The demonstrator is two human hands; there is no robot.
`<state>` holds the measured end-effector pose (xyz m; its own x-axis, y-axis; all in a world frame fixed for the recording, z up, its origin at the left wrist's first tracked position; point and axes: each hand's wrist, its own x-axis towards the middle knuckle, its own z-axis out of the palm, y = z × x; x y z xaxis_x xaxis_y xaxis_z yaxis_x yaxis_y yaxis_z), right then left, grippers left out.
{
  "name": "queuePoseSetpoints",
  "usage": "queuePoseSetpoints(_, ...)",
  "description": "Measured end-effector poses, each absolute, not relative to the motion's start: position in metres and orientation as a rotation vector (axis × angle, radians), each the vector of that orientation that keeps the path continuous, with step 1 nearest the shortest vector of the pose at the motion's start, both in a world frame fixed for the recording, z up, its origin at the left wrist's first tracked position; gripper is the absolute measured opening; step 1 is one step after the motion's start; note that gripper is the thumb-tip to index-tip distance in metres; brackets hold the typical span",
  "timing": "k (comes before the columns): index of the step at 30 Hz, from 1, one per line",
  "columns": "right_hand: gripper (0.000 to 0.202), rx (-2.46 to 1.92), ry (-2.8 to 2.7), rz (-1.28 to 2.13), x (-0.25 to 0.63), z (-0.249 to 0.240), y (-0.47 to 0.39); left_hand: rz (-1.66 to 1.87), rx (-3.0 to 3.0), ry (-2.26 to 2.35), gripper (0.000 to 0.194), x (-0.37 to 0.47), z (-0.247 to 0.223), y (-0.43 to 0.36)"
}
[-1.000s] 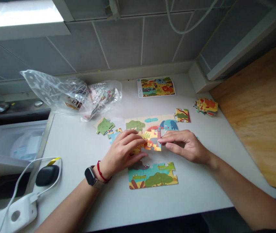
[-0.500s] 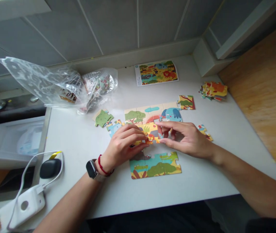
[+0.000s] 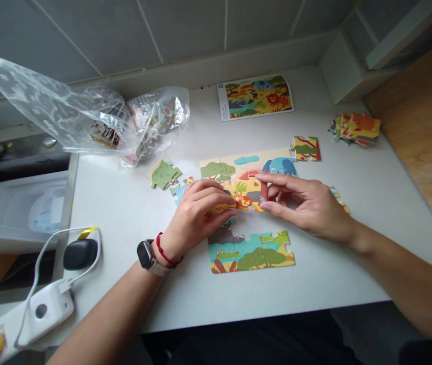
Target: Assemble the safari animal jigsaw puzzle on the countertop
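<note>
At the far left of the white, smooth tabletop (image 3: 117,203) we see a glossy white power strip (image 3: 24,317), then a rounded black case (image 3: 80,254) ringed by a pale cable. Beyond them lies a crumpled, transparent plastic bag (image 3: 79,119), shiny along its folds.

Our left forearm slants in from the near left, with a square-faced watch (image 3: 146,254) and a red cord (image 3: 161,248) at the wrist. A green-printed piece (image 3: 164,175), knobbed and flat, lies past it. The left hand (image 3: 196,208) arches palm down, fingers bent over the left part of the puzzle's middle section (image 3: 253,198); we cannot tell whether it grips.

This section sits mid-tabletop, between the two hands, against the far strip (image 3: 246,160) and apart from the near section (image 3: 253,253). The pieces are flat with curved tabs. A picture card (image 3: 257,97) lies farther off.

The right hand (image 3: 307,208), wrist toward the near right, holds the section's right end between index finger and thumb, other fingers curled. Past it are a tree-printed piece (image 3: 306,148), a loose heap of pieces (image 3: 356,128) and a grained wooden panel (image 3: 423,132).
</note>
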<state>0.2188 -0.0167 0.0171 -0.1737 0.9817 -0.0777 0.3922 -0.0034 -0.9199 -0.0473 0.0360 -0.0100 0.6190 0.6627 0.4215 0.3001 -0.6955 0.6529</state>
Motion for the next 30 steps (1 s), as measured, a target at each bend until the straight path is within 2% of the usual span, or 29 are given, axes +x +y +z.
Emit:
queuePoseSetpoints(4,0.041,-1.552,-1.579,0.838,0.245,0.029,-0.008,0.887,2.214,0.796,0.007,-0.047,-0.007,0.036)
queuePoseSetpoints(7,0.034,-1.594,-1.472,0.648,0.275,0.038,0.003,0.897,2.131,0.881,0.011,-0.048,-0.006,0.034)
queuePoseSetpoints(10,0.03,-1.739,-1.451,0.656,0.3,0.038,0.014,0.958,2.095,0.935,0.013,-0.048,-0.006,0.033)
queuePoseSetpoints(14,0.037,-1.925,-1.567,0.791,0.314,0.022,0.018,0.974,2.098,0.941,0.015,-0.048,-0.008,0.033)
queuePoseSetpoints(18,0.034,-1.969,-1.608,0.726,0.317,0.01,0.018,0.973,2.091,0.963,0.015,-0.05,-0.01,0.034)
queuePoseSetpoints(21,0.044,-2.027,-1.6,0.628,0.324,0.009,0.019,0.971,2.096,0.956,0.014,-0.05,-0.01,0.034)
queuePoseSetpoints(25,0.059,-2.126,-1.661,0.51,0.335,0.018,0.011,0.974,2.106,0.945,0.015,-0.049,-0.008,0.034)
queuePoseSetpoints(30,0.051,-2.203,-2.005,0.536,0.336,0.045,-0.028,0.977,2.117,0.935,0.015,-0.047,-0.007,0.034)
